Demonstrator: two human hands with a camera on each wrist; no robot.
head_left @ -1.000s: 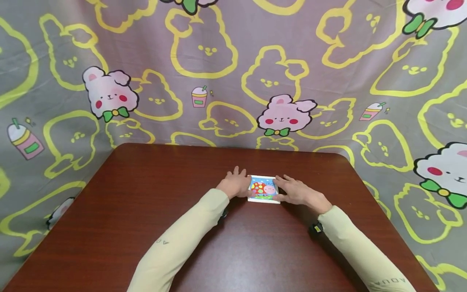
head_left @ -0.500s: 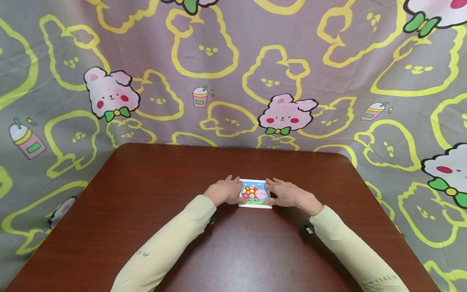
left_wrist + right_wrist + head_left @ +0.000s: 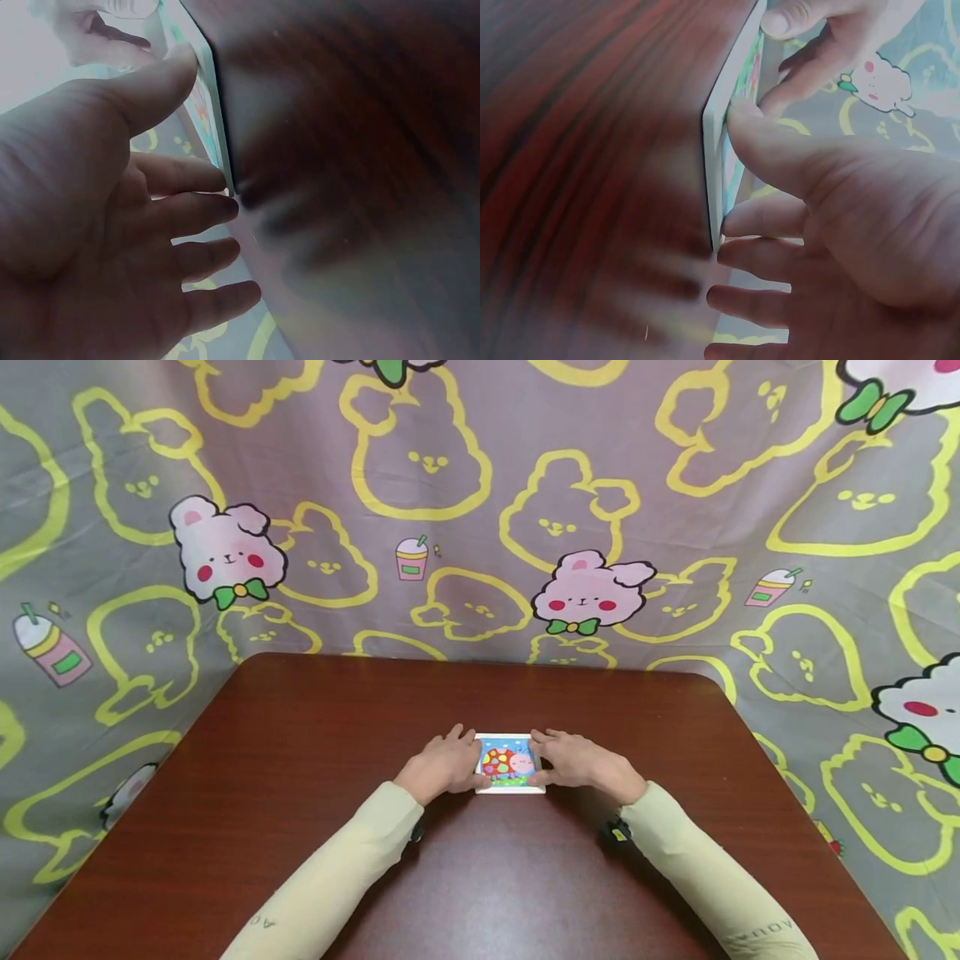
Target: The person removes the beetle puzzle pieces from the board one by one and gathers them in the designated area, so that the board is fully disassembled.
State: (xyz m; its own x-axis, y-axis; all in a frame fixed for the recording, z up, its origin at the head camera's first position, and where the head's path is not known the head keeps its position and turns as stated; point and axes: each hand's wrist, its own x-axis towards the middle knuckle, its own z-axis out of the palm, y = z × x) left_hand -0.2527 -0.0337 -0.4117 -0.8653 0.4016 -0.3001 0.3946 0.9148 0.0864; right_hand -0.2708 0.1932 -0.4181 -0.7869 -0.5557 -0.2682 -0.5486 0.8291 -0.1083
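Tabletop [image 3: 480,893] around panel [image 3: 508,765], hands [image 3: 441,765] [image 3: 588,763] at edges

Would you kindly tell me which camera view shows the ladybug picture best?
The head view: there the ladybug picture has its printed design mostly visible between the left hand and the right hand. Both wrist views show it nearly edge-on, the design steeply slanted and partly hidden.

A reddish-brown table [image 3: 337,718] — softly shiny in front — stands before cartoon-printed grey cloth [image 3: 472,543].

Ladybird picture [image 3: 510,763], red, apparently multicolour-spotted
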